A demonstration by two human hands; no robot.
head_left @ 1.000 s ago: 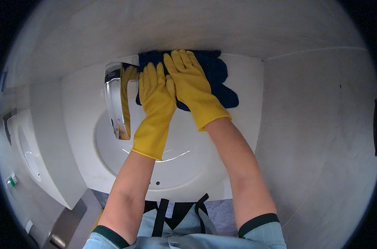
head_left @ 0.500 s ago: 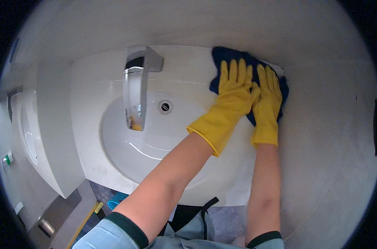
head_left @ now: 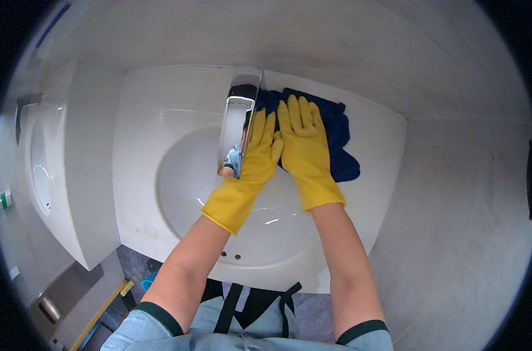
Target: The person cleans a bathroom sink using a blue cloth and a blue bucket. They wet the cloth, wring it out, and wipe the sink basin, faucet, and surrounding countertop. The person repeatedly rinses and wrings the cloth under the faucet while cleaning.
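Note:
A dark blue cloth [head_left: 340, 137] lies bunched on the white washbasin counter [head_left: 374, 152], just right of the chrome faucet [head_left: 236, 128]. My left hand [head_left: 259, 158], in a yellow rubber glove, presses flat with straight fingers close against the faucet's right side; the spout covers part of it. Beside it, my right hand [head_left: 305, 143] in a matching glove lies flat on the cloth, fingers stretched out and slightly apart. The two thumbs meet or nearly meet. Under the gloves, the near part of the cloth hangs over the rim of the basin [head_left: 184, 169]. The drain is hidden.
Walls enclose the counter at the back and right [head_left: 453, 193]. On the left stands a white partition [head_left: 93, 169], with another white basin [head_left: 40, 152] beyond it. Down on the floor at lower left are a blue container [head_left: 150, 281] and a yellow-edged bar [head_left: 105, 310].
Both gloved hands have slid the cloth leftward from the back right corner to the faucet. The back right corner is now uncovered. My view has shifted somewhat too.

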